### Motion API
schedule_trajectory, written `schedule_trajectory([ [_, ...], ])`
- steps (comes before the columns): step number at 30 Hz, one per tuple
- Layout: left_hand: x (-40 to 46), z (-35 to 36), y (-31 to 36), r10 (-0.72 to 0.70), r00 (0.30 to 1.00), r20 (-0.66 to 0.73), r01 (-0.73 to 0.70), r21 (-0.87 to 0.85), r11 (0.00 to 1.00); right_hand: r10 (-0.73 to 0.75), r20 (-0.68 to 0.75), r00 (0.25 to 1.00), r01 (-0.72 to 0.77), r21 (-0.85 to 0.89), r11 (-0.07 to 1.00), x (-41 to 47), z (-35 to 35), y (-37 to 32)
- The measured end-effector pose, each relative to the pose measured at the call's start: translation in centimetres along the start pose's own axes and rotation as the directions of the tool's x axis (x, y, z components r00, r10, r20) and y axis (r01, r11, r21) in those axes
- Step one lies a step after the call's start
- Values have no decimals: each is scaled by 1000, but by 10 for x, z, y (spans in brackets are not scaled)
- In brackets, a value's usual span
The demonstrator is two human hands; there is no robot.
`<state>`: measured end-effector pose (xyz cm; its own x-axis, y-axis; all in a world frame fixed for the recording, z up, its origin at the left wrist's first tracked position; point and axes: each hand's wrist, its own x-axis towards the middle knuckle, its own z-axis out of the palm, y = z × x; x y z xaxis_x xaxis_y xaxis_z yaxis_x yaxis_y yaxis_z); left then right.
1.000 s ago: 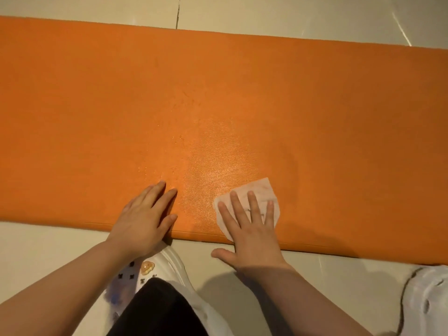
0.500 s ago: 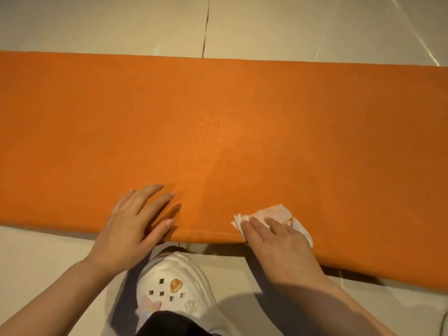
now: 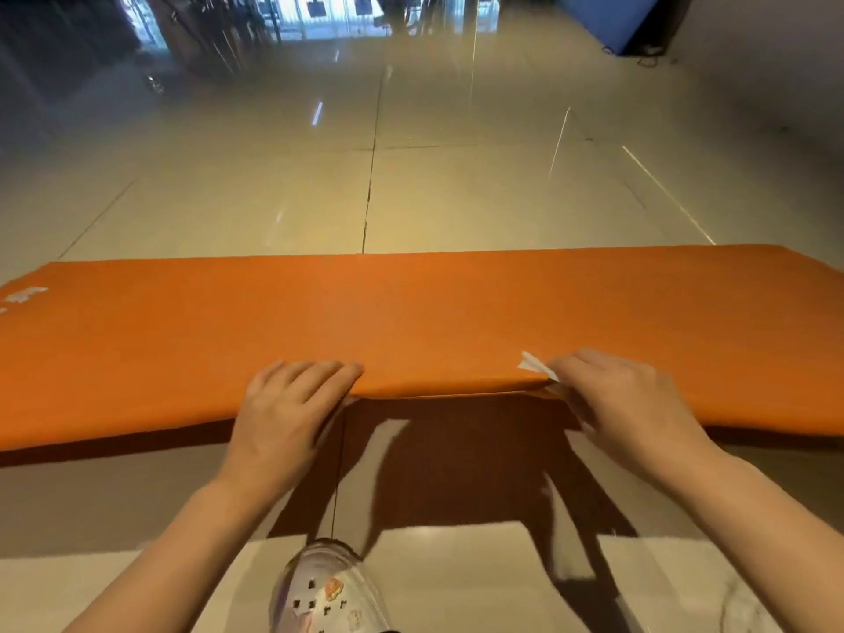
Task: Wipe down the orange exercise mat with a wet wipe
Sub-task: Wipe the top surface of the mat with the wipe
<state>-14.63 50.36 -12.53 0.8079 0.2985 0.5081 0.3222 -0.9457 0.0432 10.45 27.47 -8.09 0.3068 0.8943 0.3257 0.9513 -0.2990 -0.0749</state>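
The orange exercise mat (image 3: 456,312) lies across the tiled floor (image 3: 411,198), wider than the view on both sides, with its near edge raised off the floor between the two hands and casting a dark shadow beneath. It looks thick and padded but pliant: the lifted stretch bows upward while the rest stays flat, so it probably bends under its own weight and is light enough for fingers to raise. The surface seems finely textured, likely not slippery when dry and slicker where wiped. The near edge is the sensible place to hold it, with the hands apart so the lifted part does not sag.

At the far left of the mat is a small whitish mark (image 3: 25,294); I cannot tell what it is.

The left hand (image 3: 287,413) reaches forward with its fingers laid over the top of the near edge. The thumb is hidden, so its grip is probably around the edge.

Near the bottom, a white clog with charms (image 3: 326,591) stands on the floor.

The right hand (image 3: 625,404) curls over the same edge further right, its grip pinching the wet wipe (image 3: 536,365) against the mat, with a white corner sticking out past the fingers.
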Motion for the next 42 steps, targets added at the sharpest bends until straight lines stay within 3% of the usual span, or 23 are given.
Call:
schedule_trajectory([
  [4,44,37,79,203,976,-75,-208,-54,977,245,131,961,-242,-36,970,-58,-8,70],
  [8,36,89,138,351,936,-30,-352,-104,930,398,305,865,-399,-60,915,-117,17,119],
  [13,6,142,175,445,885,133,-420,-182,889,545,456,703,-547,-144,825,-160,65,132],
  [15,-15,159,178,487,842,232,-442,-218,870,566,567,599,-576,-185,796,-166,84,131],
  [17,-33,169,174,518,787,336,-447,-268,853,583,601,547,-620,-177,764,-167,100,124],
  [20,-46,169,159,473,726,499,-411,-237,880,585,603,543,-653,-136,745,-159,118,100],
  [23,-54,164,134,218,707,673,-193,-113,975,556,569,606,-710,73,700,-144,132,57],
  [25,-61,161,121,48,675,737,-26,-41,999,577,547,607,-791,342,507,-128,135,26],
  [27,-66,154,114,-52,638,768,81,0,997,596,604,529,-811,567,144,-109,133,-1],
  [29,-75,151,107,-100,616,781,136,19,990,522,706,479,-758,633,-159,-91,129,-22],
  [32,-92,149,96,-131,600,789,165,38,985,397,764,509,-616,645,-452,-74,128,-34],
  [34,-98,149,97,-135,590,796,182,32,983,493,730,473,-599,677,-428,-76,136,-30],
  [37,-101,150,102,-151,570,808,188,50,981,727,590,350,-805,586,-88,-98,156,-8],
  [42,-101,148,102,-150,564,812,189,50,981,783,518,345,-917,365,162,-124,161,25],
])
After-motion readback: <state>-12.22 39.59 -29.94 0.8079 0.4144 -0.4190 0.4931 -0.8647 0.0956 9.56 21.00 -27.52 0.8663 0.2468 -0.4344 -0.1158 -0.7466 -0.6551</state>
